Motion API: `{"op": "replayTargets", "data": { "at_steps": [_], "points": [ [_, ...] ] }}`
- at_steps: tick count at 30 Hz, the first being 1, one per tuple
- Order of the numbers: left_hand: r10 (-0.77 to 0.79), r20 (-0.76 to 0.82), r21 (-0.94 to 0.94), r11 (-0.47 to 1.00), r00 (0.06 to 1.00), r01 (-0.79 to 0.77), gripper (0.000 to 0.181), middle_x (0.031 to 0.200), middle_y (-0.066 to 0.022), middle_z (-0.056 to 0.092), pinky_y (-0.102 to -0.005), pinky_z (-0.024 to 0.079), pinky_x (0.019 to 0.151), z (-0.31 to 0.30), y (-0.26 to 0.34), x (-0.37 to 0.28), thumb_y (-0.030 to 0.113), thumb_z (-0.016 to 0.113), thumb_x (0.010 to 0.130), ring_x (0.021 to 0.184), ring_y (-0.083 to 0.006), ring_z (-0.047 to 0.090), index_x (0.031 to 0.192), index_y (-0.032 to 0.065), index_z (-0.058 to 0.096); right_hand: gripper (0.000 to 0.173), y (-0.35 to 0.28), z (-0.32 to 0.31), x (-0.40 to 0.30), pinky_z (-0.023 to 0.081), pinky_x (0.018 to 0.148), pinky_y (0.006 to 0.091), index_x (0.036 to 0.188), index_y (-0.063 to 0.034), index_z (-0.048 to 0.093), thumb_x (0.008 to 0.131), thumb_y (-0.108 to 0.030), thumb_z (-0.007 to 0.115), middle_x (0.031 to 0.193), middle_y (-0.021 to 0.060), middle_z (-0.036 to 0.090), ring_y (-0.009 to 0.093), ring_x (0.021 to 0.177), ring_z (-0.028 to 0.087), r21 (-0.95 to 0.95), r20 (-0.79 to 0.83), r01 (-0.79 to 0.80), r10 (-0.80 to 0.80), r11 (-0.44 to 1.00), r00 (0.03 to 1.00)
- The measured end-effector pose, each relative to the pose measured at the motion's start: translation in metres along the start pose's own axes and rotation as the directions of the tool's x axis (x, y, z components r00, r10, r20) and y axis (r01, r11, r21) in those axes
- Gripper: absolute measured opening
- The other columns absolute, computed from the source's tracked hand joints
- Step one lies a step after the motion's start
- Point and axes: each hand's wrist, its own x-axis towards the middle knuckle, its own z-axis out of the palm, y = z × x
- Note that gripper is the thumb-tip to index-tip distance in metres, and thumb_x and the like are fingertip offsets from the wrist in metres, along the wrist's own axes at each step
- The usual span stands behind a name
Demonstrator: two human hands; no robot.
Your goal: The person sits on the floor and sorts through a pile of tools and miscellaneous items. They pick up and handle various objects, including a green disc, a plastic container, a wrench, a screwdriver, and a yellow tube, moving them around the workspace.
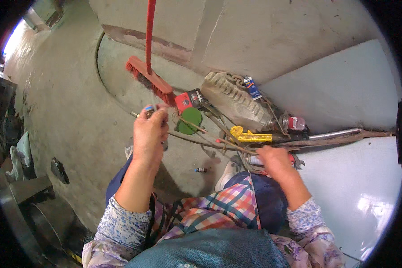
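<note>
My left hand [150,125] is closed around a metal fitting with a blue part [149,108], at the end of a dark hose [98,67]; my fingers hide most of it. To the right, my right hand [275,160] reaches down onto a white and red cylinder [255,160] beside a loop of cable. Its fingertips are hidden, so I cannot tell whether it grips anything. The jaw of an open-end wrench [299,162] sticks out past that hand. Between the hands lie a green disc [189,120] and a yellow tool part [251,135].
A red broom [150,78] stands by a red box [183,102]. Behind the tools is a ribbed, dusty block [236,98] with a blue package [252,88] on it. A plastic bottle [296,123] lies nearby. A small blue-capped bottle [201,170] lies on the floor between my feet.
</note>
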Motion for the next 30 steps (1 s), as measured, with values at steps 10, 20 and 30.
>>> {"op": "replayTargets", "data": {
  "at_steps": [10, 20, 30],
  "points": [
    [0.095, 0.002, -0.046, 0.994, 0.995, -0.095, 0.008, 0.067, 0.0037, 0.046, -0.0188, 0.027, 0.043, -0.033, 0.008, 0.009, 0.014, 0.053, 0.081, 0.051, -0.0037, 0.038, 0.087, 0.0084, 0.052, 0.011, 0.035, -0.074, -0.102, 0.045, 0.059, 0.0339, 0.090, -0.0051, 0.056, 0.080, -0.008, 0.055, 0.078, 0.0135, 0.055, 0.029, 0.069, 0.056, 0.182, -0.478, -0.231, 0.291, 0.956, 0.829],
    [0.173, 0.000, 0.016, 0.985, 0.985, -0.173, 0.006, 0.063, 0.0033, 0.046, -0.0194, 0.026, 0.040, -0.079, -0.018, 0.006, 0.014, 0.055, 0.080, 0.049, -0.0045, 0.038, 0.082, 0.0088, 0.053, 0.022, 0.003, -0.162, -0.169, 0.039, 0.065, 0.0212, 0.096, -0.0058, 0.050, 0.095, -0.023, 0.038, 0.076, -0.0007, 0.045, 0.007, 0.063, 0.040, 0.666, -0.745, 0.281, 0.631, 0.691, 0.215],
    [0.145, 0.135, 0.180, 0.969, 0.980, -0.168, 0.011, 0.061, 0.0023, 0.046, -0.0203, 0.025, 0.037, -0.088, -0.052, -0.054, 0.014, 0.056, 0.080, 0.042, -0.0056, 0.035, 0.089, 0.0067, 0.056, 0.023, -0.049, -0.270, -0.218, 0.041, 0.084, 0.0277, 0.100, -0.0010, 0.051, 0.093, -0.021, 0.043, 0.086, 0.0042, 0.051, 0.008, 0.065, 0.042, 0.356, -0.879, 0.605, 0.475, 0.713, -0.043]
  ]
}}
